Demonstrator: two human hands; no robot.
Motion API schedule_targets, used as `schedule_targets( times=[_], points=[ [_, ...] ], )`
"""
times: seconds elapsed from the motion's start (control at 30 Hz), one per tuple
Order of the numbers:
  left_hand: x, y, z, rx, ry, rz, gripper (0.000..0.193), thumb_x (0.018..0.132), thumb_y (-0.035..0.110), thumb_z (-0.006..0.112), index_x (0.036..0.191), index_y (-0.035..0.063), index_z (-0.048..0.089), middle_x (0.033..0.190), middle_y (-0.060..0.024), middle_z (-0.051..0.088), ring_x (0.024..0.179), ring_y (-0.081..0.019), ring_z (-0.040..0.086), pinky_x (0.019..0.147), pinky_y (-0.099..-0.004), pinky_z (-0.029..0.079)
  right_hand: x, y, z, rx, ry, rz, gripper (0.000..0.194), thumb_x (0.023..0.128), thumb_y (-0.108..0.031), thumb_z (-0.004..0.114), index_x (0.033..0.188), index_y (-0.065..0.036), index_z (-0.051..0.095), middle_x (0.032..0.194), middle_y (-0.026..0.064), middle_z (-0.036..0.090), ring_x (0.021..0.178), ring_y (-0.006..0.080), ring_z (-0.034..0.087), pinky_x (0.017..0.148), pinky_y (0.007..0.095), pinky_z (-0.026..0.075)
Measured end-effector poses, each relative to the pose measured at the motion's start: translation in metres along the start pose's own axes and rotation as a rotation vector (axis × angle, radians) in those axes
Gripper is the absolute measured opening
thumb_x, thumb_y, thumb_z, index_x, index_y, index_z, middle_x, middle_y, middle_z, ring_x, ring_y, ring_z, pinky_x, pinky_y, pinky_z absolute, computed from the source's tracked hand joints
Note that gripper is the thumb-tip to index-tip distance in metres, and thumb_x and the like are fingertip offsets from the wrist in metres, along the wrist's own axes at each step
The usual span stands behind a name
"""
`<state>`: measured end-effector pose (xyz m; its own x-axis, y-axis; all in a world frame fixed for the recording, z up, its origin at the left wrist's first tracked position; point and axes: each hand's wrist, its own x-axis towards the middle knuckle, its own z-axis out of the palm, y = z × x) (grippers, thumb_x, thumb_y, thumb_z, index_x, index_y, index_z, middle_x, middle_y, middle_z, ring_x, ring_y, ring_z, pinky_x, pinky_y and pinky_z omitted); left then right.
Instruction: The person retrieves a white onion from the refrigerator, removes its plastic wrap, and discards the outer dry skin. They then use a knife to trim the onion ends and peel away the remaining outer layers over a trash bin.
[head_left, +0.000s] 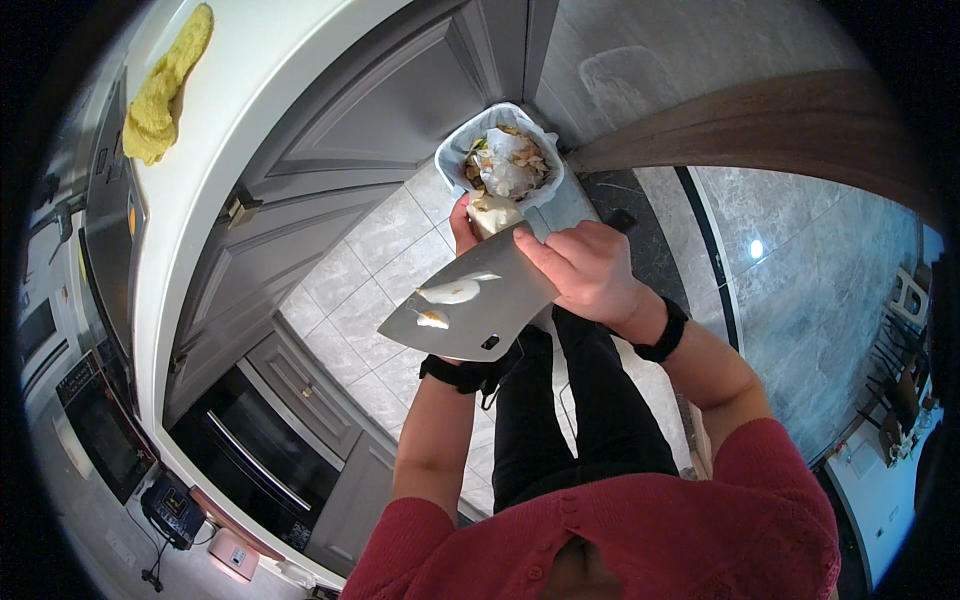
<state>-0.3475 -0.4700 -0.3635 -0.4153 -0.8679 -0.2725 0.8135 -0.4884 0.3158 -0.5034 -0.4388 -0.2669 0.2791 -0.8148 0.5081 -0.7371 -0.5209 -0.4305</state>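
My right hand (589, 262) grips a wide-bladed cleaver (480, 322) near its black handle, thumb along the blade. A few pale vegetable slivers (454, 291) cling to the flat of the blade, one with a brownish patch. Beyond the blade, my left hand (461, 225) is around a whitish peeled vegetable (493, 214); its exact kind is unclear. The blade covers part of that vegetable and most of the left hand. Just past the vegetable stands a waste bin (448, 161) lined with a pale bag, holding peelings and crumpled white plastic (506, 169).
Grey cabinet doors (375, 105) and a white countertop (247, 97) curve along the left, with a yellow cloth (169, 90) on top. A built-in oven (255, 457) sits lower left. Brown wood (750, 124) juts in at upper right. Grey tiles (352, 315) cover the floor.
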Motion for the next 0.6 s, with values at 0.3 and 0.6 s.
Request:
schedule_targets(
  times=[0.3, 0.6],
  points=[
    [-0.011, 0.005, -0.010, 1.181, 0.197, 0.268, 0.053, 0.087, 0.019, 0.060, 0.131, 0.0094, 0.032, 0.111, -0.0086, 0.054, 0.095, -0.0161, 0.058, 0.080, -0.0305, 0.050, 0.001, -0.005, -0.005, -0.012, -0.047, -0.054, 0.030, 0.069, -0.011, 0.063, 0.097, -0.003, 0.065, 0.065, -0.0006, 0.046, 0.055, 0.0126, 0.053, 0.049, 0.0273, 0.044],
    [-0.030, 0.016, -0.002, 1.117, 0.109, 0.016, 0.055, 0.089, 0.022, 0.057, 0.134, 0.0085, 0.029, 0.114, -0.0083, 0.052, 0.100, -0.0157, 0.056, 0.084, -0.0290, 0.049, -0.002, 0.005, 0.002, -0.059, -0.033, -0.051, 0.028, 0.069, -0.011, 0.065, 0.095, -0.005, 0.066, 0.065, -0.0009, 0.047, 0.056, 0.0132, 0.054, 0.049, 0.0275, 0.044]
  ],
)
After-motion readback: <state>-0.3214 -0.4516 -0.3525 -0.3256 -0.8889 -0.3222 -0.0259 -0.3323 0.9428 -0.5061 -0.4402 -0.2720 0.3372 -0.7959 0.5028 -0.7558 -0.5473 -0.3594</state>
